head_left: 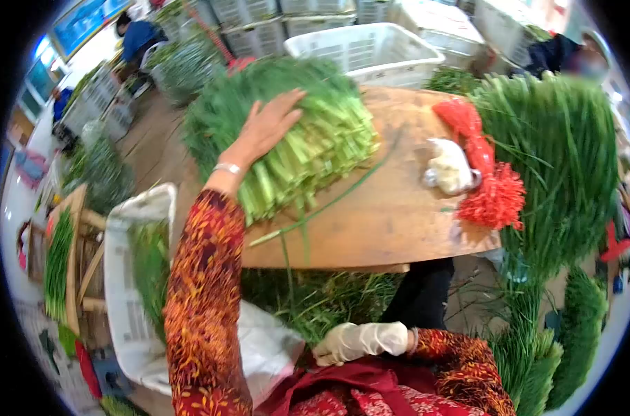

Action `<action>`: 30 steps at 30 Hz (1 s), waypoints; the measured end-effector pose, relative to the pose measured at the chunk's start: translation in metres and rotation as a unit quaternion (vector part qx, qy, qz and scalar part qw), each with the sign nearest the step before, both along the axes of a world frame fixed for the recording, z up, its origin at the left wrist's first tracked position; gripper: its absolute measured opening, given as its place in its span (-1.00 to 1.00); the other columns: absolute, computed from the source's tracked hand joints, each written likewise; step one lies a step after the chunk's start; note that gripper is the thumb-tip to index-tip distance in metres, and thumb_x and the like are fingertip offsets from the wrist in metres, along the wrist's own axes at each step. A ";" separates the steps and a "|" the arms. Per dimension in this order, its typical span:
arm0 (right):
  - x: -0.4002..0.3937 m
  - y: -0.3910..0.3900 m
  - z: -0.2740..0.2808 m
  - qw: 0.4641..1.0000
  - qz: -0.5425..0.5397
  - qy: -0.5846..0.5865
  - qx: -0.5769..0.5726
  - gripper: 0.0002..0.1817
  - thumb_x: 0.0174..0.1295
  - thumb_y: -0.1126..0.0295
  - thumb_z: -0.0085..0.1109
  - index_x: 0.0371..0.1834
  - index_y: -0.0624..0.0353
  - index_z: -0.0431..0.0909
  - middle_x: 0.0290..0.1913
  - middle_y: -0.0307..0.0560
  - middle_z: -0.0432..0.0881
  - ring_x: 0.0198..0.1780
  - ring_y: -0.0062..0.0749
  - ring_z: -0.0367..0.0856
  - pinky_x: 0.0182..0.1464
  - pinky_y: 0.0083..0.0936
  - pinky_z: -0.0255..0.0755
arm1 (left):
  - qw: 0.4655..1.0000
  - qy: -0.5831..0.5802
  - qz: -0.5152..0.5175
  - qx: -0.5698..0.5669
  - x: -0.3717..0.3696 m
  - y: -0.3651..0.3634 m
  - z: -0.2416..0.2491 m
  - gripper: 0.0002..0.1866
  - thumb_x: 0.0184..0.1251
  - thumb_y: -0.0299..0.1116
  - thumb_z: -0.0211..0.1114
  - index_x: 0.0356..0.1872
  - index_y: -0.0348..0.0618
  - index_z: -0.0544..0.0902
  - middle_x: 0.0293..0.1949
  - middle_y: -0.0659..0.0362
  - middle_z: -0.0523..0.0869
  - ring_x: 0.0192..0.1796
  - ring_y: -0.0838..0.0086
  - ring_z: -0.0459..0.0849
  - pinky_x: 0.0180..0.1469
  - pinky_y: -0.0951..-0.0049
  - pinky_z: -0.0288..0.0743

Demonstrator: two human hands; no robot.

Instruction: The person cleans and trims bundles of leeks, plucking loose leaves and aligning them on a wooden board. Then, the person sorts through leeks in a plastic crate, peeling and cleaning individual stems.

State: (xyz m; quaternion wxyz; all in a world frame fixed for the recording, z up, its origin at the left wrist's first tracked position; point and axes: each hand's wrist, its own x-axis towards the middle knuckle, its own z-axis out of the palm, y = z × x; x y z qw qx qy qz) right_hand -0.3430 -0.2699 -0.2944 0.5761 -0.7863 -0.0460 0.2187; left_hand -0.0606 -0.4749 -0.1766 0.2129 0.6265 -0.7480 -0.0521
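A big heap of green stalks (308,152), pale at the cut ends, lies on the left part of the wooden table (377,222). My left hand (270,126), bare, rests flat on top of the heap with its fingers apart. A few loose stalks (336,201) trail from it across the wood. My right hand (360,342), in a pale glove, is low in front of my body beside the red apron (350,388); its fingers are curled, and what they hold, if anything, is hidden.
Red netting (492,187) and a white plastic bundle (449,166) lie at the table's right. Beyond stands another tall stack of greens (547,152). White crates (370,52) are behind, one (117,277) at left. A person in blue (140,41) sits at back left.
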 end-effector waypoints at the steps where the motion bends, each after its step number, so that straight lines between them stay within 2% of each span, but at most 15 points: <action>1: -0.006 0.005 -0.006 0.996 0.002 0.066 0.054 -0.67 0.24 0.11 -0.08 -0.35 0.18 0.45 -0.53 -0.23 0.50 -0.47 -0.50 0.46 -0.41 -0.59 0.34 | 1.000 0.001 -0.001 -0.007 0.001 0.002 -0.001 -0.43 0.34 0.12 -0.25 0.30 0.15 0.17 0.34 0.21 0.17 0.39 0.32 0.06 0.36 -0.03 -0.29; 5: -0.024 -0.006 -0.006 0.965 -0.112 0.224 0.081 -0.75 0.19 0.16 -0.02 -0.26 0.07 0.52 -0.40 -0.26 0.56 -0.45 -0.50 0.49 -0.34 -0.59 0.38 | 0.998 0.059 0.000 -0.025 0.005 0.008 0.005 -0.42 0.33 0.14 -0.24 0.28 0.10 0.22 0.32 0.16 0.21 0.39 0.30 0.05 0.36 0.00 -0.29; 7: -0.049 -0.003 -0.083 0.950 -0.083 -0.028 -0.299 -0.72 0.13 0.17 0.03 -0.15 0.00 0.53 -0.19 -0.13 0.57 -0.32 -0.36 0.57 -0.29 -0.52 0.44 | 0.988 0.081 0.053 -0.118 0.001 0.014 0.016 -0.40 0.33 0.16 -0.23 0.25 0.03 0.27 0.30 0.13 0.24 0.39 0.29 0.05 0.37 0.04 -0.29; 8: -0.036 -0.012 -0.058 0.876 -0.007 0.180 -0.447 -0.64 0.08 0.15 0.05 -0.04 -0.03 0.50 0.02 -0.02 0.48 -0.18 -0.17 0.57 -0.21 -0.38 0.47 | 0.976 0.084 0.045 -0.194 -0.006 0.024 0.028 -0.43 0.33 0.12 -0.19 0.19 -0.03 0.34 0.27 0.11 0.30 0.38 0.30 0.09 0.37 0.07 -0.28; 9: -0.040 -0.020 -0.035 0.860 -0.050 0.218 -0.459 -0.59 0.11 0.10 0.03 0.03 -0.06 0.46 0.09 0.05 0.44 -0.05 -0.10 0.52 -0.09 -0.33 0.44 | 0.962 0.090 0.024 -0.258 -0.014 0.039 0.035 -0.51 0.33 0.02 -0.09 0.13 -0.05 0.40 0.20 0.11 0.40 0.32 0.28 0.22 0.35 0.13 -0.11; 11: -0.060 -0.041 -0.023 0.906 -0.228 0.080 -0.348 -0.58 0.16 0.10 0.02 0.08 -0.06 0.44 0.20 0.03 0.34 0.09 -0.16 0.43 0.10 -0.34 0.33 | 0.947 0.189 -0.026 -0.257 -0.048 0.077 0.043 -0.61 0.29 -0.13 0.01 0.06 -0.09 0.44 0.12 0.11 0.47 0.22 0.27 0.36 0.26 0.24 0.14; 13: -0.063 -0.056 0.022 0.884 -0.340 -0.018 -0.320 -0.64 0.17 0.15 0.03 0.03 -0.05 0.45 -0.02 -0.06 0.52 -0.05 -0.15 0.52 -0.02 -0.33 0.41 | 0.971 0.184 -0.027 -0.148 -0.077 0.115 0.024 -0.69 0.28 -0.20 0.06 -0.03 -0.10 0.50 0.01 0.16 0.54 0.10 0.32 0.48 0.09 0.35 0.36; 17: -0.065 -0.075 0.061 0.865 -0.452 -0.055 -0.210 -0.68 0.16 0.14 0.10 -0.10 0.04 0.53 -0.18 -0.06 0.59 -0.14 -0.15 0.56 -0.05 -0.37 0.43 | 0.988 0.087 0.098 -0.086 -0.107 0.170 -0.035 -0.69 0.20 -0.23 0.18 -0.07 -0.08 0.47 -0.09 0.12 0.52 -0.06 0.28 0.54 -0.09 0.38 0.46; 18: -0.061 -0.077 0.054 0.845 -0.526 -0.075 -0.063 -0.67 0.15 0.14 0.12 -0.13 0.09 0.54 -0.17 -0.02 0.59 -0.14 -0.17 0.56 -0.05 -0.38 0.43 | 0.984 0.082 0.131 -0.094 -0.105 0.177 -0.049 -0.64 0.18 -0.19 0.19 -0.03 -0.09 0.45 -0.06 0.09 0.48 -0.11 0.19 0.52 -0.06 0.34 0.41; 19: -0.051 -0.087 0.060 0.835 -0.528 -0.048 -0.146 -0.67 0.15 0.13 0.11 -0.13 0.11 0.53 -0.12 0.03 0.57 -0.10 -0.17 0.56 -0.05 -0.35 0.43 | 0.983 0.079 0.137 -0.092 -0.101 0.177 -0.059 -0.64 0.18 -0.19 0.19 -0.03 -0.09 0.45 -0.06 0.09 0.48 -0.11 0.19 0.52 -0.06 0.34 0.41; 20: -0.039 -0.098 0.048 0.791 -0.515 -0.190 -0.271 -0.68 0.17 0.30 0.15 -0.05 0.21 0.47 -0.23 -0.10 0.63 -0.24 -0.44 0.59 -0.16 -0.54 0.46 | 0.975 -0.015 0.193 -0.107 -0.097 0.175 -0.066 -0.63 0.16 -0.20 0.21 -0.04 -0.12 0.46 -0.05 0.08 0.48 -0.12 0.19 0.51 -0.07 0.32 0.38; 22: -0.003 -0.109 0.082 0.754 -0.527 -0.173 -0.353 -0.63 0.16 0.12 0.08 -0.09 0.13 0.49 -0.21 0.01 0.57 -0.23 -0.05 0.56 -0.20 -0.28 0.43 | 0.960 -0.122 0.233 -0.090 -0.086 0.170 -0.075 -0.64 0.09 -0.27 0.27 -0.09 -0.18 0.50 -0.11 0.03 0.50 -0.16 0.19 0.49 -0.11 0.27 0.30; 23: 0.016 -0.118 0.081 0.754 -0.526 -0.179 -0.350 -0.63 0.16 0.12 0.08 -0.09 0.13 0.49 -0.21 0.01 0.57 -0.23 -0.05 0.56 -0.20 -0.28 0.43 | 0.959 -0.127 0.236 -0.092 -0.084 0.167 -0.080 -0.64 0.09 -0.27 0.27 -0.09 -0.18 0.50 -0.11 0.03 0.50 -0.16 0.19 0.49 -0.11 0.27 0.30; 27: 0.068 -0.137 0.059 0.770 -0.470 -0.134 -0.411 -0.65 0.14 0.10 0.07 -0.19 0.13 0.54 -0.23 0.03 0.56 -0.25 -0.06 0.57 -0.23 -0.26 0.43 | 0.969 -0.109 0.167 -0.146 -0.093 0.165 -0.078 -0.71 0.01 -0.42 0.28 -0.19 -0.20 0.52 -0.31 0.04 0.56 -0.22 0.21 0.51 -0.17 0.29 0.31; 30: 0.073 -0.121 0.059 0.779 -0.419 -0.112 -0.453 -0.73 0.13 0.16 0.05 -0.34 0.12 0.57 -0.30 0.04 0.58 -0.31 -0.08 0.59 -0.30 -0.28 0.47 | 0.982 0.047 0.146 -0.110 -0.096 0.180 -0.076 -0.76 -0.02 -0.43 0.28 -0.27 -0.21 0.51 -0.42 0.08 0.57 -0.31 0.21 0.53 -0.23 0.27 0.34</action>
